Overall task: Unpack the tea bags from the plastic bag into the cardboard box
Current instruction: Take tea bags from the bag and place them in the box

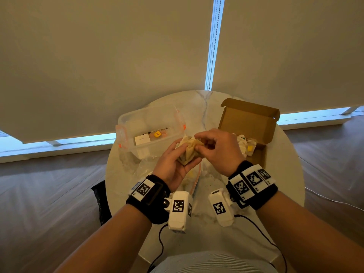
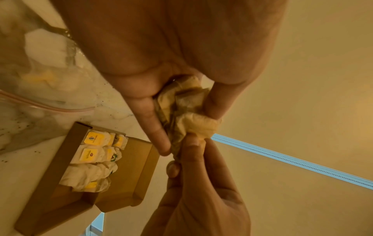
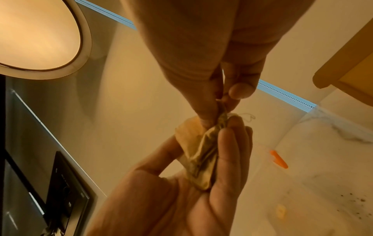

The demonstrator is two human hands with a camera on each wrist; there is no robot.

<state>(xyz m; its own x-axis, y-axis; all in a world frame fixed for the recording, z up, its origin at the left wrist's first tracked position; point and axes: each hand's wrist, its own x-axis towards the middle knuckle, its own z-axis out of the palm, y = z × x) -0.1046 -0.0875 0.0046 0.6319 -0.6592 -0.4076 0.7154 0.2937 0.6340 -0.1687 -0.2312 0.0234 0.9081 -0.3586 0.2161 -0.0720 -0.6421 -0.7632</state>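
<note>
Round marble counter (image 1: 126,186) carries clear plastic tub (image 1: 151,131) at left, open cardboard box (image 1: 254,123) w/ several tea bags (image 2: 90,159) inside at right. Plastic bag (image 1: 145,170) lies below the hands. Left hand (image 1: 173,164) cradles crumpled tea bag (image 1: 190,149); right hand (image 1: 218,148) pinches its top — both grips grasping it.

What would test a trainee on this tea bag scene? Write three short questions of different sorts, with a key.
1. True or false: the cardboard box already holds tea bags.
2. Which hand pinches the top of the held tea bag? A left hand; B right hand.
3. Fill in: the clear tub sits on the person's ____ side of the table.

Key: 1 true; 2 B; 3 left.
</note>
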